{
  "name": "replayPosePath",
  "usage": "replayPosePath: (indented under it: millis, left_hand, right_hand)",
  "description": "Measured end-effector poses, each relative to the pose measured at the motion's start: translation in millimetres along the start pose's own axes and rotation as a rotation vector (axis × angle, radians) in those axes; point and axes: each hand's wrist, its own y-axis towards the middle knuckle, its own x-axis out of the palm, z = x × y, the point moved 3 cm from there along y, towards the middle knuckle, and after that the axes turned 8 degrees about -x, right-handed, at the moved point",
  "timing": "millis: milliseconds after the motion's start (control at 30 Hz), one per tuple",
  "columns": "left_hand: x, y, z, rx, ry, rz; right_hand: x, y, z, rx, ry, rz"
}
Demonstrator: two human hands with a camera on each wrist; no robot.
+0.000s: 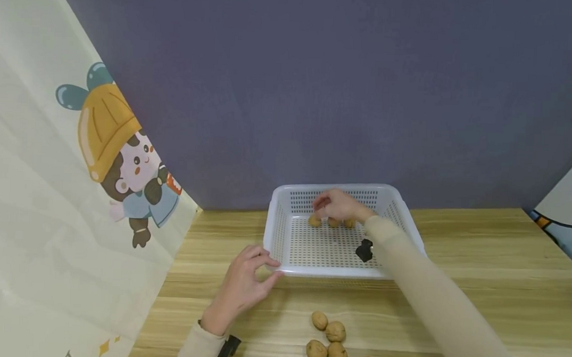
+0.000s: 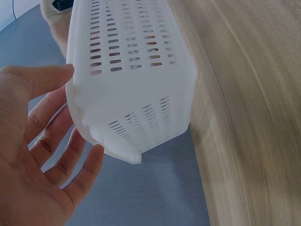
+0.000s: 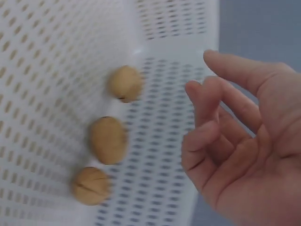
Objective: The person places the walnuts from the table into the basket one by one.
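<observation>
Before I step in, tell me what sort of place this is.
Probably a screened tabletop workspace: a wood-grained table, a dark backdrop behind it, and a cartoon-printed sheet beside it.

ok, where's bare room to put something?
Free: tan wooden tabletop right of the white perforated plastic basket; front-left basket floor, nearer than three round brown walnuts. Crowded: basket's far side, under right hand; near-left corner, by left hand; loose brown walnuts in front.

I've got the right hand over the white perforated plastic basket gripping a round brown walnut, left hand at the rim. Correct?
Not the grip: the right wrist view shows the right hand holding nothing; it is over the basket, with the left hand at the rim.
</observation>
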Motion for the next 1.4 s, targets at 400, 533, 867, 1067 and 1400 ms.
replayPosePath:
  millis: [400,533,867,1067,1400]
  left_hand:
    - [0.7,-0.1,1.7,-0.011,-0.015,-0.01]
    - [0.1,0.4,1.1,-0.018,-0.013,-0.014]
    - [0.1,-1.3,1.6,-0.011,-0.005,-0.004]
    - [1.8,-2.7,0.5,-0.015,0.013,-0.013]
    - [0.4,-0.8,1.9,-0.012,0.005,-0.012]
  right_hand:
    - [-1.0,-63.7,-54.4,-0.184,-0.049,0.092]
    - [8.8,-90.8,-60.5,-0.224,0.0,0.133]
    - [57.0,-153.7,-54.9,-0.391,0.152,0.234]
    - [83.5,-184.8,-36.4,-0.497,0.201,0.172]
    - [95.1,-213.8,-8.1,-0.503,0.208,-0.047]
